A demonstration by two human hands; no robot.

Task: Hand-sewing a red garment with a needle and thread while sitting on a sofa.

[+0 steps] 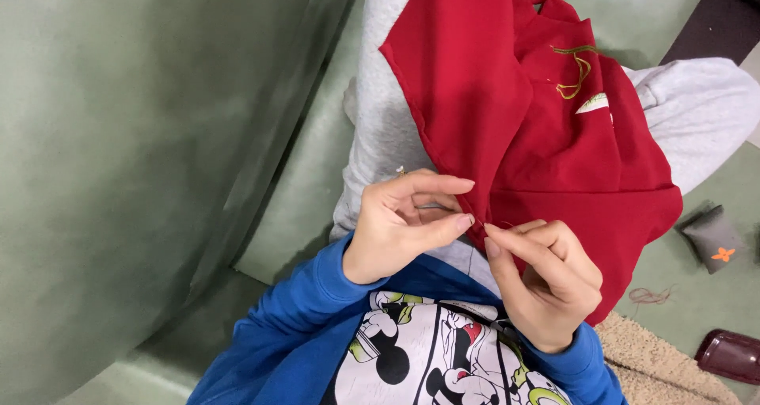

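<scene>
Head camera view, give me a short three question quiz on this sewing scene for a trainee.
1. True or false: both hands pinch the edge of the red woven fabric draped over the grey-trousered lap.
2. Which lies right of the fabric on the green floor: (a) a small grey pouch with an orange flower, (b) a pair of steel scissors, (c) a white cup?
3. What colour is the stitching on the fabric's upper part?

Key
1. True: left hand and right hand meet at the edge.
2. (a), the grey pouch.
3. Yellow-green stitching.
</scene>
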